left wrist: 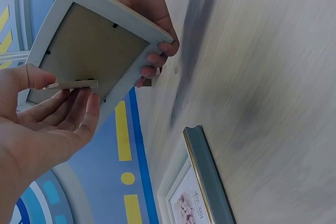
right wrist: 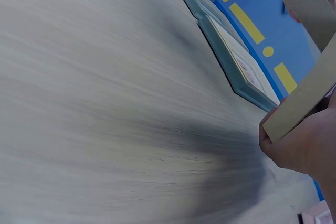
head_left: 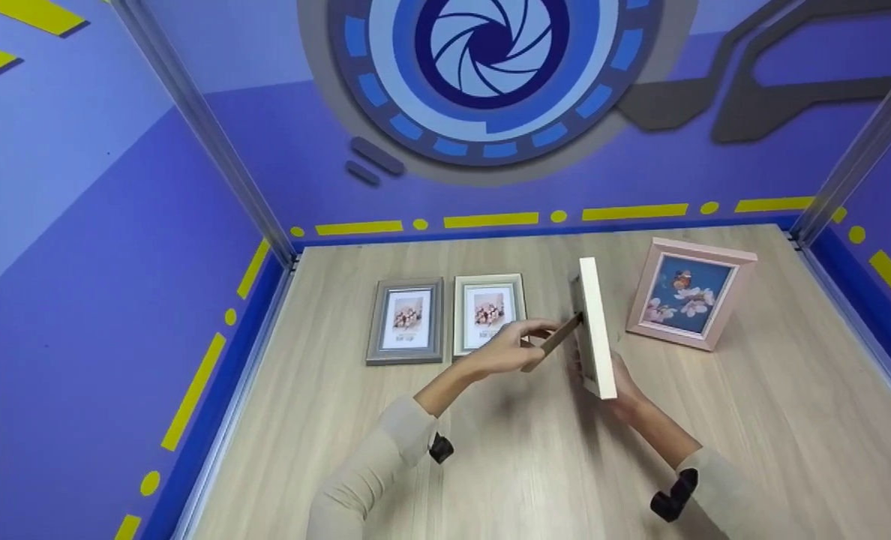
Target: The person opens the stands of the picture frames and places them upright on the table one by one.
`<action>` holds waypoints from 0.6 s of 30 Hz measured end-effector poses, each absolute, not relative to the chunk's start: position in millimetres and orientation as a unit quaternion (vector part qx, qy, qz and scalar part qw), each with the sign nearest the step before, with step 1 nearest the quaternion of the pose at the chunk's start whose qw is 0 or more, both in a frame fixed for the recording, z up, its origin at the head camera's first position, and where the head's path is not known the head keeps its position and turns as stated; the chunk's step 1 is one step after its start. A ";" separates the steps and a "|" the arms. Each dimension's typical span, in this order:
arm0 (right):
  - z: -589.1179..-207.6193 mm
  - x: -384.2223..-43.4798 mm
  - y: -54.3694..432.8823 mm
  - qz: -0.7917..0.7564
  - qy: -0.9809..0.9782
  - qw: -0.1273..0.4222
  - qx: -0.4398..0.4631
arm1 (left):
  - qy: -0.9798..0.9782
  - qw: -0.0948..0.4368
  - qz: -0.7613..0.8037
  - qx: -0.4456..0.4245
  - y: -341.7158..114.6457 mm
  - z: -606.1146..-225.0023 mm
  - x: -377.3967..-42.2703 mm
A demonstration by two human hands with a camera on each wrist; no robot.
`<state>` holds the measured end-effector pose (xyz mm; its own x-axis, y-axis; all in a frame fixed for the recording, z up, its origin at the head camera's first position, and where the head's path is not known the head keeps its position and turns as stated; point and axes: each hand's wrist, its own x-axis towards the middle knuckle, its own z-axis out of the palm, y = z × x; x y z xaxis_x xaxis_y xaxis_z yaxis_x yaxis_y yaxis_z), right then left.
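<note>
At the lower edge of the head view, two forearms in pale sleeves [head_left: 374, 457], with two small black devices [head_left: 440, 448] at the wrists, one on each. Just beyond, two bare hands, both gripping. Left hand [head_left: 502, 349] with thumb and fingers pinching one flat brown support leg [head_left: 554, 343]. Right hand [head_left: 625, 390] curled round one edge, near a corner, of one white picture frame [head_left: 599, 330], the frame seen nearly edge-on and held up above the table [head_left: 288, 450], back turned toward the left hand. From the left wrist, a full look at that back: one brown backing board [left wrist: 94, 45] inside a pale border, with the leg angled out from it.

Farther along the wood-grain tabletop, three more frames, making four in all. To the left, two lying face up side by side: one gray frame [head_left: 406, 319] and one cream frame [head_left: 488, 304], each with a similar picture of pink flowers. To the right, one pink frame [head_left: 689, 296] standing, leaned back, with one butterfly and pale blossoms on blue.

Behind everything, one blue-purple wall [head_left: 265, 150] with one large round emblem [head_left: 483, 45], between two metal posts [head_left: 205, 127].
</note>
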<state>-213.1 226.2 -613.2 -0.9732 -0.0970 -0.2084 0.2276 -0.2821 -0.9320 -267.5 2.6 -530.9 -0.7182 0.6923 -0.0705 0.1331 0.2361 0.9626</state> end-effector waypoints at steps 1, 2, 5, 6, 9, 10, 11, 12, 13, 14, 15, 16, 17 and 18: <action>-614.6 -215.1 226.4 -0.791 0.600 0.104 0.062 | 0.743 0.254 0.555 0.277 2.4 -530.9 -267.4; -615.4 -216.8 226.4 -0.781 0.611 0.106 0.071 | 0.742 0.254 0.556 0.276 2.6 -530.8 -267.3; -615.0 -220.6 226.0 -0.754 0.640 0.114 0.097 | 0.741 0.253 0.558 0.276 2.9 -531.1 -267.1; -614.7 -221.5 225.7 -0.748 0.645 0.115 0.108 | 0.740 0.252 0.559 0.277 2.9 -531.0 -267.0; -614.3 -222.3 225.1 -0.733 0.659 0.115 0.122 | 0.741 0.237 0.562 0.282 3.4 -531.9 -267.0; -614.4 -222.4 224.8 -0.730 0.662 0.111 0.126 | 0.740 0.226 0.566 0.284 3.7 -532.2 -267.4; -614.5 -222.6 224.0 -0.729 0.664 0.106 0.129 | 0.741 0.213 0.569 0.287 4.0 -531.9 -267.7; -615.0 -222.9 223.6 -0.726 0.668 0.101 0.129 | 0.741 0.200 0.573 0.289 4.6 -531.4 -268.2; -615.4 -223.0 222.9 -0.725 0.670 0.096 0.131 | 0.740 0.186 0.578 0.290 5.3 -530.7 -268.9; -615.8 -223.1 222.1 -0.726 0.669 0.090 0.133 | 0.740 0.171 0.583 0.290 6.2 -529.9 -269.7; -616.3 -223.5 221.0 -0.729 0.666 0.083 0.136 | 0.738 0.160 0.588 0.289 7.3 -528.8 -270.5; -616.6 -223.6 220.1 -0.730 0.665 0.076 0.138 | 0.735 0.150 0.596 0.286 8.5 -527.3 -271.2; -616.8 -223.6 219.2 -0.730 0.666 0.070 0.139 | 0.734 0.142 0.602 0.281 9.9 -525.6 -271.7; -616.9 -223.7 218.3 -0.730 0.666 0.063 0.140 | 0.733 0.137 0.609 0.272 11.4 -524.5 -272.4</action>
<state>-223.7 218.3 -616.9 -0.9528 0.0943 -0.2887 0.2789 -0.1047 -0.9546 -272.4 11.4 -524.5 -0.8148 0.5650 0.1298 0.2309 0.1110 0.9666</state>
